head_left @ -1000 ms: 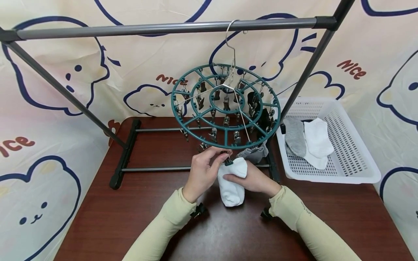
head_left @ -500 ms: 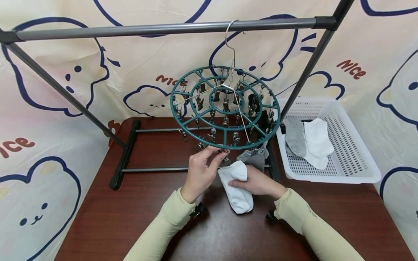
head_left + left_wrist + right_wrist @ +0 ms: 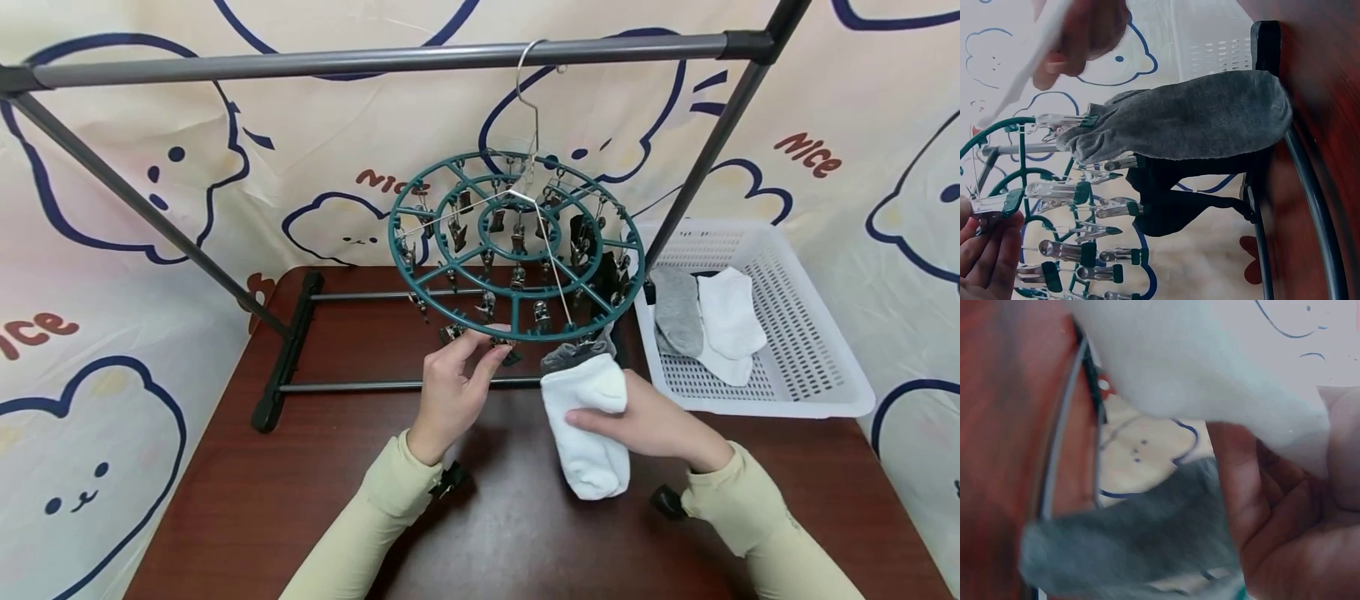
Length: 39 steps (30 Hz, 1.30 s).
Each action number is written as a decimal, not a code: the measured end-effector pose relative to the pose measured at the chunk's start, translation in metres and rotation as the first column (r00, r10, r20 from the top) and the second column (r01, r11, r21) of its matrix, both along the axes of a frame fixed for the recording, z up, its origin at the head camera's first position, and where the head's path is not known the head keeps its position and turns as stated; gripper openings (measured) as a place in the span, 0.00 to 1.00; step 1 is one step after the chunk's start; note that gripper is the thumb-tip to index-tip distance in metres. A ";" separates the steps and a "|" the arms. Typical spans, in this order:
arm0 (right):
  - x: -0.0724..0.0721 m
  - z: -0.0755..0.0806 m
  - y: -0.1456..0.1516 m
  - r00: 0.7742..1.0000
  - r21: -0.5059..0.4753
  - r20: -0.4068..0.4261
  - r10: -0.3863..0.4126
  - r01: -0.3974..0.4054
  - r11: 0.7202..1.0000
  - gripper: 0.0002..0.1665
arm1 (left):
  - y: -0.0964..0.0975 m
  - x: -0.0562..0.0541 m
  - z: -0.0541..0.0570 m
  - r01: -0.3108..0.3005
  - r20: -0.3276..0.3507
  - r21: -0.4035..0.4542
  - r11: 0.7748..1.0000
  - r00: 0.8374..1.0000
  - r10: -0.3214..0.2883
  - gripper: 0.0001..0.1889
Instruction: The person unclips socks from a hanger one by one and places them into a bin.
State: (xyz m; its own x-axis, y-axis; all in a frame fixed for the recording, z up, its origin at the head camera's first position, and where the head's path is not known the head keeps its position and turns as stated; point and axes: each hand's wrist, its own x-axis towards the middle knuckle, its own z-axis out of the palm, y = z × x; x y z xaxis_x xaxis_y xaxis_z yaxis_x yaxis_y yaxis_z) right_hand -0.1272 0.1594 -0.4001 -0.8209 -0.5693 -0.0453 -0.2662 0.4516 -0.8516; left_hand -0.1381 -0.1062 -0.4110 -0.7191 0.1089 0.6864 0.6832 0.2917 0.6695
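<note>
My right hand [image 3: 652, 421] grips a white sock [image 3: 588, 425] by its side, thumb across the front, over the table. In the right wrist view the white sock [image 3: 1210, 362] hangs between thumb and fingers. At the front rim of a round green drying hanger [image 3: 517, 337], my left hand [image 3: 457, 392] pinches a metal clip [image 3: 997, 205] with green tips; no cloth shows in that clip. A grey sock [image 3: 1191, 115] hangs clipped just beyond, partly behind the white sock in the head view. Black socks [image 3: 1179, 194] hang farther back.
The hanger hooks over a grey rack bar [image 3: 375, 60]. Several metal clips dangle from its rings. At the right, a white basket [image 3: 817, 333] holds a grey sock [image 3: 677, 312] and white socks [image 3: 731, 317]. The rack's lower bars lie on the brown table [image 3: 525, 533].
The white sock has come away from the clip and moved right with my right hand. My left hand stays on the clip, shifting slightly left.
</note>
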 end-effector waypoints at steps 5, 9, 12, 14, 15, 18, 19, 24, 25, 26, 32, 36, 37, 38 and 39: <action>0.001 0.019 0.017 0.995 -0.010 -0.048 -0.087 0.086 0.996 0.20 | -0.003 -0.001 -0.001 -0.001 0.002 0.011 1.000 1.000 0.001 0.12; -0.001 0.028 0.029 0.988 -0.007 -0.081 -0.132 0.131 0.991 0.23 | -0.005 -0.002 -0.001 0.004 0.004 0.013 1.000 1.000 -0.004 0.11; -0.004 0.031 0.037 0.983 0.021 -0.070 -0.171 0.173 0.985 0.25 | -0.006 -0.002 -0.001 0.004 0.006 0.015 1.000 1.000 -0.004 0.10; -0.006 0.033 0.042 0.979 0.046 -0.061 -0.193 0.196 0.980 0.26 | -0.007 -0.002 0.000 0.003 0.008 0.016 1.000 1.000 -0.003 0.10; -0.007 0.035 0.045 0.977 0.058 -0.060 -0.205 0.208 0.976 0.27 | -0.007 -0.002 0.000 0.002 0.009 0.016 1.000 1.000 -0.002 0.10; -0.011 0.040 0.056 0.966 0.085 -0.085 -0.244 0.251 0.964 0.26 | -0.008 -0.001 0.001 -0.002 0.008 0.012 1.000 1.000 0.002 0.10; -0.013 0.042 0.061 0.961 0.090 -0.096 -0.258 0.267 0.960 0.26 | -0.008 -0.001 0.001 -0.004 0.010 0.011 1.000 1.000 0.003 0.10; -0.024 0.052 0.090 0.930 0.060 -0.121 -0.347 0.355 0.933 0.23 | -0.010 -0.001 0.002 -0.029 0.015 0.003 1.000 0.999 0.029 0.11; -0.027 0.053 0.097 0.926 0.056 -0.119 -0.359 0.368 0.928 0.22 | -0.011 0.000 0.002 -0.029 0.019 0.004 1.000 0.999 0.029 0.11; -0.030 0.056 0.103 0.919 0.062 -0.108 -0.380 0.388 0.920 0.22 | -0.011 0.000 0.002 -0.030 0.021 0.003 1.000 0.999 0.030 0.11; -0.055 0.061 0.133 0.898 0.051 -0.079 -0.433 0.437 0.898 0.17 | -0.012 0.001 0.003 -0.027 0.026 0.007 1.000 0.999 0.027 0.12; -0.075 0.054 0.147 0.905 -0.063 -0.100 -0.413 0.409 0.911 0.20 | -0.013 0.001 0.002 -0.034 0.025 0.001 0.999 0.999 0.034 0.12; -0.079 0.052 0.152 0.907 -0.077 -0.097 -0.410 0.404 0.912 0.21 | -0.013 0.000 0.002 -0.036 0.023 -0.002 0.999 0.999 0.036 0.12; -0.084 0.051 0.157 0.908 -0.076 -0.088 -0.410 0.404 0.912 0.21 | -0.014 0.000 0.001 -0.038 0.022 -0.006 0.999 0.999 0.038 0.12; -0.088 0.049 0.163 0.904 -0.058 -0.084 -0.420 0.416 0.907 0.21 | -0.014 0.000 0.001 -0.038 0.020 -0.008 0.999 0.999 0.038 0.12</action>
